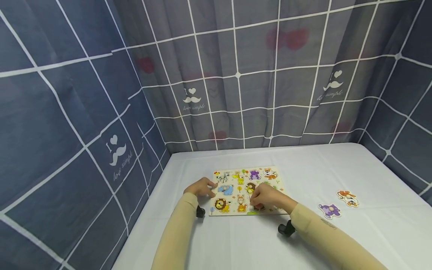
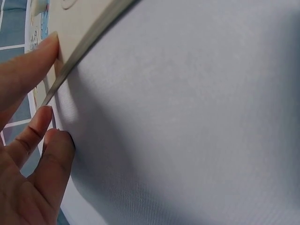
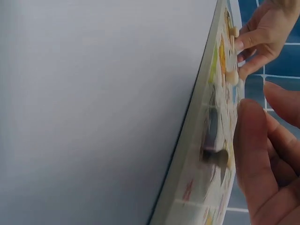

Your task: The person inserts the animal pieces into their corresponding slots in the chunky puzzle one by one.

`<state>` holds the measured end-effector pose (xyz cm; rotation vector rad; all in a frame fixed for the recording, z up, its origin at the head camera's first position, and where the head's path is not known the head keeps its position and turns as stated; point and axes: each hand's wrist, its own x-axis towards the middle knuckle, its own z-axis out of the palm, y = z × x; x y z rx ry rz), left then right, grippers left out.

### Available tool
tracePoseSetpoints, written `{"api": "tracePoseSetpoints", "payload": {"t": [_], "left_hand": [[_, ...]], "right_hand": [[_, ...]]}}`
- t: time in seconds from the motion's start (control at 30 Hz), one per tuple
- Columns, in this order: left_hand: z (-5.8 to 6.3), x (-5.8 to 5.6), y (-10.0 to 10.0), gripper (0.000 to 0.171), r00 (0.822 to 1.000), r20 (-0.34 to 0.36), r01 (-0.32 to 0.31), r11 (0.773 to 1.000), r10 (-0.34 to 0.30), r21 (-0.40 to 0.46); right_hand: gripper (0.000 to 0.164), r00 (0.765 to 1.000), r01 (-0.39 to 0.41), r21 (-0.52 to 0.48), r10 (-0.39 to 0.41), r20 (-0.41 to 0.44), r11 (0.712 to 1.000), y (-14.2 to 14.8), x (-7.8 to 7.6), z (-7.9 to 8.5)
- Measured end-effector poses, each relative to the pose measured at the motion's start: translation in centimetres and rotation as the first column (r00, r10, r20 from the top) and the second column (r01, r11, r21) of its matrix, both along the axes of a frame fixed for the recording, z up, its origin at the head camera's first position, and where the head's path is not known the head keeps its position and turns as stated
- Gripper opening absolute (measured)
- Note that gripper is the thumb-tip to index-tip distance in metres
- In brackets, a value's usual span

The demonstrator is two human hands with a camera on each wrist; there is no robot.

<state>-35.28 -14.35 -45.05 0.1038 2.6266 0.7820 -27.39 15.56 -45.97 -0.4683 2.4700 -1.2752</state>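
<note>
A wooden animal puzzle board [image 1: 233, 214] lies on the table. My left hand [image 1: 201, 187] pinches its left edge; in the left wrist view the thumb [image 2: 35, 61] lies on top and a fingertip meets the edge from below. Over the lower right part of the board is my right hand [image 1: 266, 196]. Beneath it a dark puzzle piece [image 1: 259, 207] is mostly hidden. In the right wrist view that piece's dark knob [image 3: 215, 157] stands apart from the curved, loose fingers. Lion [image 1: 221, 204], kangaroo [image 1: 241, 203] and elephant [image 1: 226, 190] pieces are on the board.
Two loose pieces, a purple hippo [image 1: 330, 210] and a tiger [image 1: 348, 198], lie on the white tablecloth [image 1: 249, 243] right of the board. A dark checked curtain [image 1: 253, 90] surrounds the table at the back and sides. Dark camera mounts hang under both wrists.
</note>
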Motion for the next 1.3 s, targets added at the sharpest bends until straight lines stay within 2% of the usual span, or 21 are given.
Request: {"api": "tracePoseSetpoints", "payload": {"t": [0.17, 0.5, 0.73, 0.97, 1.3], "left_hand": [[0.0, -0.1, 0.1, 0.054, 1.000, -0.012, -0.004, 1.000, 0.004, -0.012], [0.0, 0.1, 0.2, 0.054, 1.000, 0.000, 0.006, 1.000, -0.006, -0.009], [0.3, 0.1, 0.1, 0.055, 1.000, -0.010, 0.005, 1.000, -0.005, -0.014], [0.4, 0.0, 0.0, 0.056, 1.000, 0.003, -0.001, 1.000, 0.001, -0.011], [0.2, 0.0, 0.1, 0.056, 1.000, 0.012, -0.022, 1.000, 0.022, -0.015]], "right_hand": [[0.007, 1.000, -0.019, -0.010, 0.019, 0.002, 1.000, 1.5, 0.2, 0.1], [0.007, 1.000, 0.003, 0.017, -0.003, 0.005, 1.000, 4.2, 0.8, -0.1], [0.008, 1.000, 0.014, 0.000, -0.014, 0.014, 1.000, 6.3, 0.7, 0.6], [0.010, 0.998, 0.061, 0.025, -0.062, 0.030, 0.998, 8.1, 0.6, 1.3], [0.011, 0.990, 0.128, 0.034, -0.129, 0.057, 0.991, 10.8, 0.5, 0.2]]}}
